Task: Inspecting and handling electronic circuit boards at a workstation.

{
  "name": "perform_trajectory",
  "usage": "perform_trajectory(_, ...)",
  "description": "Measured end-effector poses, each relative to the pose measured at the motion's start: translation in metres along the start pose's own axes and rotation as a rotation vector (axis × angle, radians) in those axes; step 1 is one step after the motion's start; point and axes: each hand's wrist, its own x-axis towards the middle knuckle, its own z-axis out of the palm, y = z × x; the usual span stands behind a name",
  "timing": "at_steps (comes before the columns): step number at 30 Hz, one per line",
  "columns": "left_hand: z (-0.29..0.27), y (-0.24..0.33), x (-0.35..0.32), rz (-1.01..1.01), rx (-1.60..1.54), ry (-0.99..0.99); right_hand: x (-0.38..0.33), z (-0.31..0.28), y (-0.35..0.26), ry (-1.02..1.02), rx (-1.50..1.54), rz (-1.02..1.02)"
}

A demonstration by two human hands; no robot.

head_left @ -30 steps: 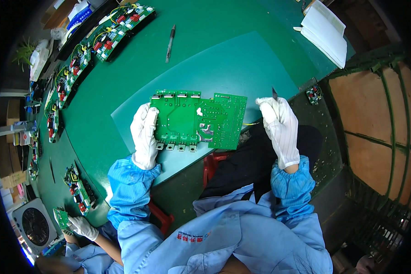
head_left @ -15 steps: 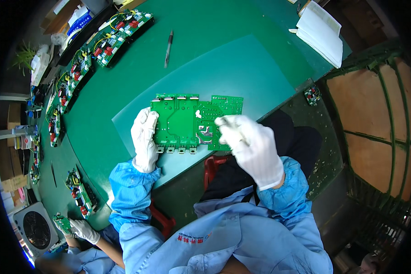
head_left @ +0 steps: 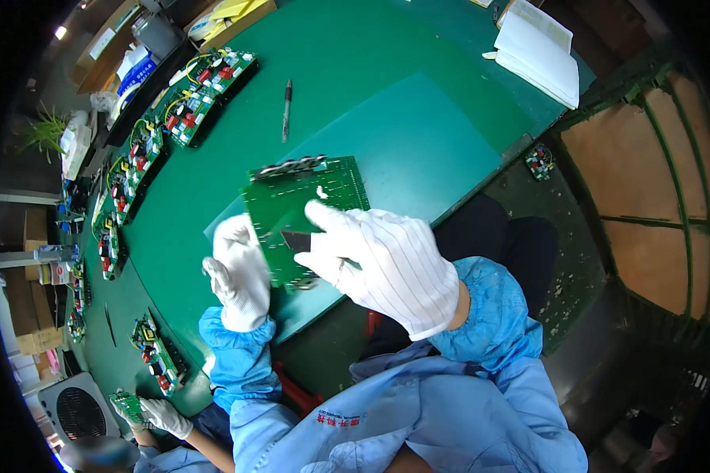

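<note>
A green circuit board [head_left: 292,206] is tilted over the table in front of me, with metal-tabbed parts along its far and near edges and a small white patch on its face. My left hand [head_left: 241,268], in a white glove, is closed on its left edge; some of the fingers are hidden behind the board. In front of the board's lower right part is my right hand [head_left: 386,264], in a striped white glove. Thumb and fingers pinch a small dark flat piece [head_left: 297,241], whose kind I cannot make out, close over the board's face.
Several populated circuit boards [head_left: 188,118] line the table's left side. A pen [head_left: 287,110] lies beyond my board, and an open notebook [head_left: 536,51] is at the far right corner. At lower left a co-worker's gloved hand [head_left: 166,418] holds another board.
The board has tilted and shifted slightly left. My right hand has moved left across it, and the dark flat piece now shows at its fingertips. The left hand still holds the left edge.
</note>
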Motion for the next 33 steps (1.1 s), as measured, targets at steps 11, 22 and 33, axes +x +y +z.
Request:
perform_trajectory(11,-0.034,-0.024,-0.022,-0.312,-0.420,-0.313,0.018,-0.029,-0.016,0.137,-0.444,-0.254)
perform_trajectory(22,0.003,-0.032,0.022,-0.266,-0.207,-0.475,-0.045,-0.123,0.088,0.191,0.619,0.718)
perform_trajectory(33,0.018,-0.035,0.029,-0.381,-0.075,-0.378,-0.198,-0.155,0.148,0.659,0.867,0.689)
